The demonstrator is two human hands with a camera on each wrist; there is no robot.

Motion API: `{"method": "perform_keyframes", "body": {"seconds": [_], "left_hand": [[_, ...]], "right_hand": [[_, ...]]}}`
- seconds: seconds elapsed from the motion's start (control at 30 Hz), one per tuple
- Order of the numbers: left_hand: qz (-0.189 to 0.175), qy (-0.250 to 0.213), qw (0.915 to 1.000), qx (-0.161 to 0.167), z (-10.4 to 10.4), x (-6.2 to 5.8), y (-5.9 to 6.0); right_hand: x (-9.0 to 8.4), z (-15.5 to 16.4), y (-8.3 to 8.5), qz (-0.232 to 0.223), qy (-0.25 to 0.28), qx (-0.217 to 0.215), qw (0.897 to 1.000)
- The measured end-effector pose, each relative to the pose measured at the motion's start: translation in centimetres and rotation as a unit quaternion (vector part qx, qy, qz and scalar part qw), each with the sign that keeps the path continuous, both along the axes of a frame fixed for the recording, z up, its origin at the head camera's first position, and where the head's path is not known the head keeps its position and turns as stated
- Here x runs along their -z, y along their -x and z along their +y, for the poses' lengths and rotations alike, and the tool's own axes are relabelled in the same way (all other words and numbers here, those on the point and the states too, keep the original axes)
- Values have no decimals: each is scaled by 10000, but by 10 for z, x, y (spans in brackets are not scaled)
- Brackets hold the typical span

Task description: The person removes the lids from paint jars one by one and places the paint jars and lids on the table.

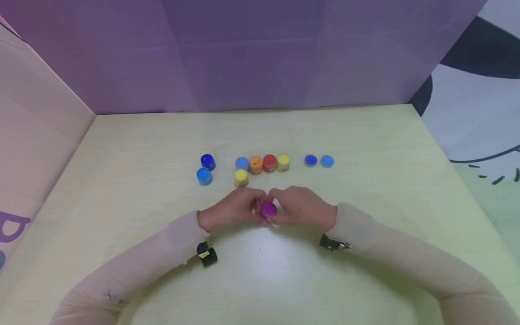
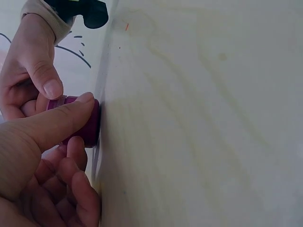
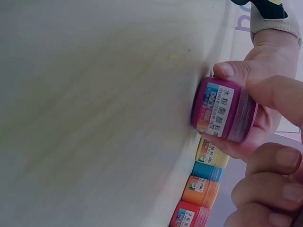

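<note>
A small purple paint jar [image 3: 217,108] with a printed label stands upright, its base at the tabletop. My left hand [image 1: 235,208] grips the jar's body between thumb and fingers. From the other side, my right hand [image 1: 302,207] pinches the purple lid [image 1: 268,209] at its rim. In the right wrist view the lid is on the jar, and the right hand's other fingers curl beside it. Just beyond the hands is a yellow-topped jar [image 1: 241,177].
Behind it runs a row of light blue [image 1: 242,163], orange [image 1: 256,164], red [image 1: 269,163] and yellow [image 1: 283,162] jars. Dark blue [image 1: 207,161] and blue [image 1: 204,176] jars stand left. Two flat discs, dark blue [image 1: 310,160] and light blue [image 1: 327,161], lie right.
</note>
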State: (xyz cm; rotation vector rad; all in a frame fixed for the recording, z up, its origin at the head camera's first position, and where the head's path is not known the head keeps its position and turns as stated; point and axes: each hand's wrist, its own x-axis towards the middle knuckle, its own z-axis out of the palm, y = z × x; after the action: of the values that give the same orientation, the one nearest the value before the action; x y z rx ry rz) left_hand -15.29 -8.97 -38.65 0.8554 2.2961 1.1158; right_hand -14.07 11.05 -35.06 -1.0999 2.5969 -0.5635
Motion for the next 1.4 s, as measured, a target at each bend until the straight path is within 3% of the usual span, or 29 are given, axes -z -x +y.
{"method": "perform_keyframes", "body": {"seconds": [0.33, 0.7, 0.87, 1.4], "left_hand": [[6, -111, 9999, 70, 0, -1, -1], [156, -201, 9996, 156, -1, 0, 0], [228, -176, 9994, 173, -2, 2, 1], [178, -38, 9998, 68, -3, 1, -1]], "right_hand": [[3, 0, -2, 326, -29, -230, 9992], [-4, -8, -9, 714, -575, 319, 9953], [-6, -14, -9, 647, -902, 397, 9930], [-1, -10, -4, 815, -423, -269, 9954]]}}
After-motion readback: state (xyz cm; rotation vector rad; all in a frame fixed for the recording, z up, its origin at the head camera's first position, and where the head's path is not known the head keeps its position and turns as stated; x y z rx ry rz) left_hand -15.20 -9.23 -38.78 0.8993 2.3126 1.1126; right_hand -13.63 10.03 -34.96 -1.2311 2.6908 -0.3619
